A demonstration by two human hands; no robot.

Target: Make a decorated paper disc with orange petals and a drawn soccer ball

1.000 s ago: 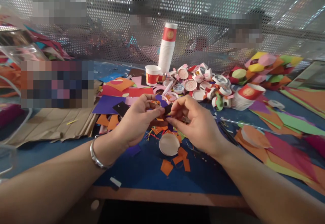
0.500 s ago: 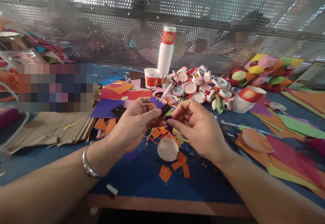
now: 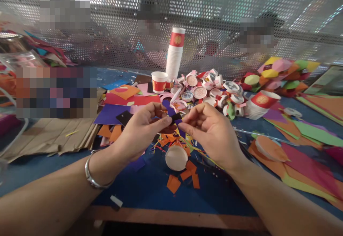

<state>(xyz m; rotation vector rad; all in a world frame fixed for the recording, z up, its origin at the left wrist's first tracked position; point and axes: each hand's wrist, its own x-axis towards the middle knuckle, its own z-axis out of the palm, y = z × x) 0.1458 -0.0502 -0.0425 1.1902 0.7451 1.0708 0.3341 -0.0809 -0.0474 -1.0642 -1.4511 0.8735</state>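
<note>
Perforated grey metal screen point(image 3: 120, 32) spanned the upper frame. Blue tabletop point(image 3: 144, 196) ran below it to a brown front edge. Flattened brown cardboard point(image 3: 50, 132) lay at centre left, beside a flat purple paper sheet point(image 3: 108, 114).

Right hand point(image 3: 215, 132), just right of centre: thumb and forefinger together, clamped on a small purple paper piece. Left hand point(image 3: 142, 129), just left of centre, silver metal bracelet point(image 3: 89, 173) at its wrist: thumb and forefinger closed on a small black paper piece. Other fingers of both hands were curled.

Tall stack of white paper cups point(image 3: 174, 57) stood upright at upper centre; a red and white paper cup point(image 3: 160, 83) stood just left of its base. Heap of short cut-off cup bottoms point(image 3: 199, 92) lay to the right of both.

Round whitish disc point(image 3: 176, 158) rested below the hands; orange paper pieces point(image 3: 173, 184) lay beneath it.

Small black paper piece point(image 3: 177, 117) and small purple paper piece point(image 3: 178, 121) were at frame centre, between the hands, close together. Contact between them: could not tell.
</note>
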